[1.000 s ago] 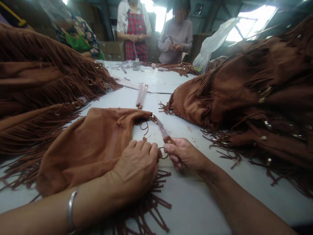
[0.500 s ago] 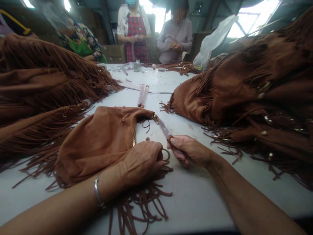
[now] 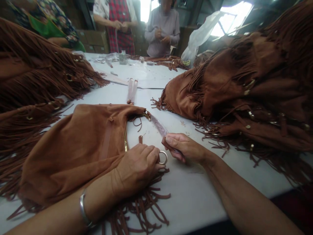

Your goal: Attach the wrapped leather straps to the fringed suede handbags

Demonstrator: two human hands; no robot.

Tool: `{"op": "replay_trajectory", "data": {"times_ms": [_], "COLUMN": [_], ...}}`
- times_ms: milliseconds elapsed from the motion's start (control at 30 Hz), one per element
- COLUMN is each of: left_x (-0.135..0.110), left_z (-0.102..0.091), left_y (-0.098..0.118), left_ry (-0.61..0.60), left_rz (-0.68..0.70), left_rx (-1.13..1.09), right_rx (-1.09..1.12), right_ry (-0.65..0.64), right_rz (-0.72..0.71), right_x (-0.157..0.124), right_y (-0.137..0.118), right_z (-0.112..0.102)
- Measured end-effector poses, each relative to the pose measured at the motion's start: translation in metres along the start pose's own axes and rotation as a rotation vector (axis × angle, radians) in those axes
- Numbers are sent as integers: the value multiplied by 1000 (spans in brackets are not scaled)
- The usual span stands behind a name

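A brown suede fringed bag (image 3: 80, 143) lies flat on the white table (image 3: 195, 195) in front of me. My left hand (image 3: 137, 168), fingers curled, rests on the bag's near corner and pinches a metal ring (image 3: 163, 157) fixed there. My right hand (image 3: 183, 147) is closed on the end of a plastic-wrapped strap (image 3: 158, 125), which runs up to a gold clasp (image 3: 147, 115) at the bag's far corner. Fringe strands (image 3: 141, 209) spill out from under my left wrist, which wears a silver bangle (image 3: 84, 210).
Heaps of similar fringed bags are piled at the left (image 3: 36, 78) and right (image 3: 249, 94). Two more wrapped straps (image 3: 131, 90) lie mid-table. Three people (image 3: 161, 29) stand working at the far end, beside a white plastic bag (image 3: 198, 39).
The ring, half hidden by my left fingers before, now shows clear at the bag's corner. My right hand slid slightly up the strap. The view shifted, so everything sits lower and further left.
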State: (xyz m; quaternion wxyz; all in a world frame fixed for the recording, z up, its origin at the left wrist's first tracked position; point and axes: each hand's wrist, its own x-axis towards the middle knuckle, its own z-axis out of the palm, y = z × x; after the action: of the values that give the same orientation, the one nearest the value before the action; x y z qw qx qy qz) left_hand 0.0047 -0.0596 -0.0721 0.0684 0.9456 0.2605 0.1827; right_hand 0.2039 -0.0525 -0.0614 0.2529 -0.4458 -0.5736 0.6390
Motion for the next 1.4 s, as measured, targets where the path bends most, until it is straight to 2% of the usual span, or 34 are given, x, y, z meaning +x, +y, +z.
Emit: {"op": "replay_trajectory", "data": {"times_ms": [167,467,733,933,1133,1300,1400], "left_x": [-1,-6,-6,-6,-5,-5,-6], "left_z": [-4,-2,-2,-5,3,9,9], "left_y": [-1,-4,-6,-4,-6,-6,-4], "left_ry": [34,108,68,24,111,244,284], "left_rz": [-17,4,8,-19,-134,-201,-217], "left_rx": [-93,-159,-189,-182,-197,-169,-162], "right_rx": [-46,-88,-56,-42,148,102,96], "right_ry": [-72,-62,-104,-109,16,80,114], "right_rz": [-29,-31,-18,52,58,104,90], "right_x": [0,-1,-1,1,-1,-3,-3], "right_y": [-1,-2,0,-1,1,-1,-4], "right_z": [0,2,-1,-3,-1,5,9]}}
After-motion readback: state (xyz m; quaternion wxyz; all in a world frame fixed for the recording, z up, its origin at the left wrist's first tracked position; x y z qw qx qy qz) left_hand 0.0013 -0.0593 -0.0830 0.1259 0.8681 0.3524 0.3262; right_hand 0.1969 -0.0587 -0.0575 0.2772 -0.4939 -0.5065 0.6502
